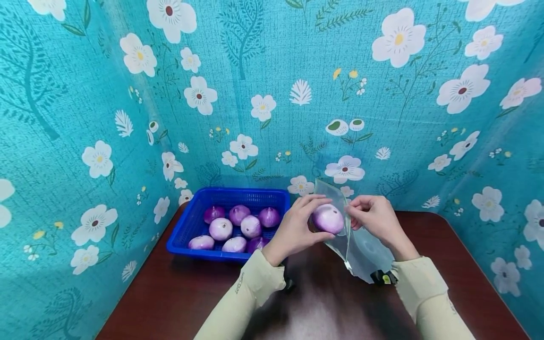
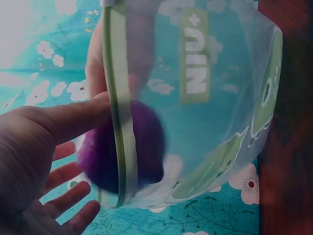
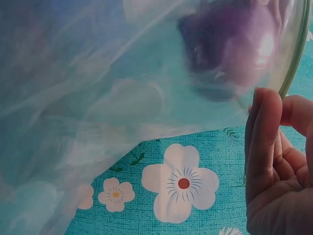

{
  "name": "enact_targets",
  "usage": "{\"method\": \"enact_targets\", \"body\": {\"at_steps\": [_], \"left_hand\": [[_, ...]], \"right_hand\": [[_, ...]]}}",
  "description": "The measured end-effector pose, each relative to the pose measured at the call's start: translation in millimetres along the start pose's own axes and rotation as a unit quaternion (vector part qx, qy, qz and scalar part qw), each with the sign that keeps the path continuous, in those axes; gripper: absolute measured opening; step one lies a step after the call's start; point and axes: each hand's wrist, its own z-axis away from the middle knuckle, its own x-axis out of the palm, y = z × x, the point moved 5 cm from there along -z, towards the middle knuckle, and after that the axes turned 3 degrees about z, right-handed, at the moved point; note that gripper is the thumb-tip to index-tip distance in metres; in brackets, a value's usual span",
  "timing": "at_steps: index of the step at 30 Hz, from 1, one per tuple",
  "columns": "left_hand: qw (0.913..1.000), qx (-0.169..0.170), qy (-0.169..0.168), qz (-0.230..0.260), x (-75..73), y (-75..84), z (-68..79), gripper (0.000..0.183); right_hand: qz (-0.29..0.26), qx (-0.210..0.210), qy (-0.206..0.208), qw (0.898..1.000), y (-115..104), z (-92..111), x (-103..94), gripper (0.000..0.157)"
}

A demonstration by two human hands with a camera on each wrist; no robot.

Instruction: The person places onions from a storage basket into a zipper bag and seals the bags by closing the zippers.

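At the mouth of a clear zip bag (image 1: pixel 369 250) I hold a purple onion (image 1: pixel 328 219) between the thumb and fingers of my left hand (image 1: pixel 297 225). In the left wrist view the onion (image 2: pixel 122 149) straddles the bag's green zip edge, part of it behind the clear film. My right hand (image 1: pixel 376 219) pinches the rim of the opening on the other side. Seen from the right wrist, its fingertips (image 3: pixel 266 105) grip the film just below the zip strip, and the onion (image 3: pixel 227 49) shows blurred through the plastic. A white slider (image 1: pixel 348 266) hangs at the zip's lower end.
Left of my hands, a blue plastic basket (image 1: pixel 172 242) holds several more purple onions (image 1: pixel 221 228). Both stand on a dark red-brown table (image 1: pixel 140 293). A teal flowered cloth (image 1: pixel 272 141) hangs behind the table and along its sides.
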Motion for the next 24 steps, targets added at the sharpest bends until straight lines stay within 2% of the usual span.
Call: {"method": "enact_targets", "body": {"at_steps": [7,11,14,18,24], "left_hand": [[0.9997,-0.023,-0.001,0.001,0.7,-8.3,6.0,0.074],[0.9994,-0.032,0.002,-0.013,-2.5,-14.6,11.5,0.072],[0.9993,-0.036,0.007,-0.004,-7.6,-21.6,17.3,0.071],[0.9982,-0.055,0.016,0.015,-17.5,-39.4,29.5,0.068],[0.9944,-0.099,0.036,0.000,-40.3,-82.7,58.7,0.066]], "right_hand": [[-0.007,0.001,0.001,1.000,1.2,-1.0,-0.3,0.019],[-0.005,0.000,0.005,1.000,2.1,-1.5,-0.6,0.015],[-0.005,-0.002,0.008,1.000,2.1,-0.7,-2.0,0.017],[-0.005,-0.003,0.014,1.000,1.5,-0.1,-4.1,0.019],[-0.003,-0.003,0.015,1.000,-0.2,0.5,-7.0,0.022]]}}
